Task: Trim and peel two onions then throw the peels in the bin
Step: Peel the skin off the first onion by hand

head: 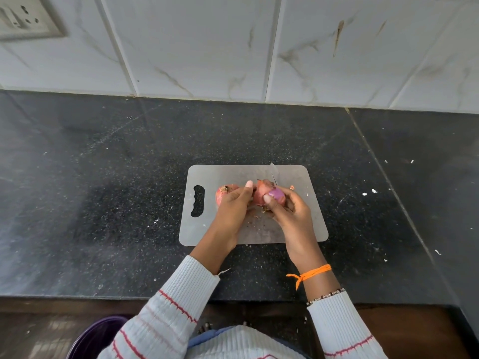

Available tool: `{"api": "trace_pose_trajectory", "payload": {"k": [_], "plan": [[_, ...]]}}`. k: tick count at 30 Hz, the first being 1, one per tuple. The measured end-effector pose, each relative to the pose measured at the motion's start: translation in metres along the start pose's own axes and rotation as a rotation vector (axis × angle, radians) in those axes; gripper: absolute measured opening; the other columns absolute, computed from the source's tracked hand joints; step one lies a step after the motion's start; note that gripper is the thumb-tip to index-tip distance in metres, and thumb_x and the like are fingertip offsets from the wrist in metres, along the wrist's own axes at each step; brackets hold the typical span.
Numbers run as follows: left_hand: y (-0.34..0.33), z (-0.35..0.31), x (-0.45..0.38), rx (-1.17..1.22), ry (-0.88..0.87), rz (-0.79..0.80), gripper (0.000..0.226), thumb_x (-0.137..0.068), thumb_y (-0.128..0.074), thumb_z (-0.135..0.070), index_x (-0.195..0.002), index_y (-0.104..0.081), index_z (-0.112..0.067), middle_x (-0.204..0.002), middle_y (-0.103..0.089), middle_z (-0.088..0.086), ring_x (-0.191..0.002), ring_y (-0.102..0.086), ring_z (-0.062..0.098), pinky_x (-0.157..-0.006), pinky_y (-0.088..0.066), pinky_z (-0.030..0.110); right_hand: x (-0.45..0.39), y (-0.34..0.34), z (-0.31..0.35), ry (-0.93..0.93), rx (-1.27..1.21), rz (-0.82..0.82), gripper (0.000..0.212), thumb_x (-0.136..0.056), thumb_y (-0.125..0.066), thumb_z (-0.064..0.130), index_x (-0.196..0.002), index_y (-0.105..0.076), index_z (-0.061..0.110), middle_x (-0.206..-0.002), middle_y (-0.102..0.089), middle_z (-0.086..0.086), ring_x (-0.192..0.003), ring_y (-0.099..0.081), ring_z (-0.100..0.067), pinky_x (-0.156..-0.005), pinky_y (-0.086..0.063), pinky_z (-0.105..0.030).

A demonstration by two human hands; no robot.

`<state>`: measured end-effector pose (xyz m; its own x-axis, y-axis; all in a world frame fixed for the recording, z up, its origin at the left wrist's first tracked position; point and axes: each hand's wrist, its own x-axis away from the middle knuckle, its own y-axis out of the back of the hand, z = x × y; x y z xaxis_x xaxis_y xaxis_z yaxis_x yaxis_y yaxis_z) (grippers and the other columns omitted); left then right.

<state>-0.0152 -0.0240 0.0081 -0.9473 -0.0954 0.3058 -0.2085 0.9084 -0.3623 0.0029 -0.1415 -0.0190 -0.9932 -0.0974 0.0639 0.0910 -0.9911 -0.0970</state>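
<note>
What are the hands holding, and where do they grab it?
Both hands hold one onion above the cutting board. The right hand grips its side, thumb on the peeled purple patch; the left hand pinches its skin.

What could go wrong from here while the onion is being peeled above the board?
1. A knife lies on the cutting board just behind the right hand; a backward move might brush the blade.
2. The second onion sits loose beside the left hand and could roll if nudged.
3. Peel bits already litter the board; more may scatter onto the counter, far from the purple bin.
</note>
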Motion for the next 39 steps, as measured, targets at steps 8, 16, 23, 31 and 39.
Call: {"api": "trace_pose_trajectory", "payload": {"k": [8,16,23,31,39], "plan": [[0.005,0.005,-0.005,-0.046,-0.165,-0.124,0.011,-0.083,-0.061,0.003,-0.079,-0.066,-0.006,-0.07,-0.07,0.002,-0.066,-0.067,0.011,-0.067,-0.058,0.023,-0.004,0.009,-0.001,0.012,0.063,0.055,0.047,-0.068,-0.079,0.007,-0.111,-0.061,0.011,-0.108,-0.066,-0.004,-0.098,-0.064,-0.012,-0.083,-0.053,-0.025],[0.003,0.006,-0.009,-0.146,-0.14,-0.097,0.013,-0.078,-0.072,-0.016,-0.089,-0.065,-0.014,-0.088,-0.07,0.007,-0.081,-0.067,0.018,-0.078,-0.056,0.035,-0.003,0.014,0.005,-0.013,0.047,0.096,0.046,-0.062,-0.081,0.023,-0.103,-0.064,0.013,-0.092,-0.069,0.004,-0.088,-0.065,-0.007,-0.079,-0.054,-0.027],[0.008,0.008,-0.013,-0.099,-0.182,-0.177,0.018,-0.083,-0.063,0.001,-0.071,-0.054,-0.008,-0.064,-0.061,0.01,-0.048,-0.056,0.009,-0.057,-0.053,0.025,-0.002,0.02,0.001,-0.031,0.116,0.116,0.048,-0.062,-0.082,0.021,-0.106,-0.063,0.018,-0.104,-0.065,-0.004,-0.091,-0.064,-0.006,-0.08,-0.053,-0.023],[0.01,0.015,-0.019,-0.14,-0.189,-0.248,0.021,-0.082,-0.063,0.004,-0.071,-0.052,-0.009,-0.057,-0.058,0.005,-0.049,-0.052,0.01,-0.059,-0.047,0.028,-0.003,0.024,0.007,-0.233,-0.429,0.284,0.063,-0.052,-0.086,0.046,-0.105,-0.067,0.018,-0.1,-0.071,0.0,-0.088,-0.066,-0.01,-0.074,-0.054,-0.02],[0.006,0.015,-0.02,0.019,0.021,-0.053,0.009,-0.092,-0.053,-0.006,-0.099,-0.058,-0.008,-0.093,-0.063,0.009,-0.082,-0.062,0.018,-0.075,-0.057,0.028,-0.002,0.022,0.009,-0.279,-0.493,0.329,0.045,-0.074,-0.061,-0.003,-0.115,-0.055,0.013,-0.11,-0.061,-0.008,-0.087,-0.063,-0.012,-0.075,-0.053,-0.019]]}}
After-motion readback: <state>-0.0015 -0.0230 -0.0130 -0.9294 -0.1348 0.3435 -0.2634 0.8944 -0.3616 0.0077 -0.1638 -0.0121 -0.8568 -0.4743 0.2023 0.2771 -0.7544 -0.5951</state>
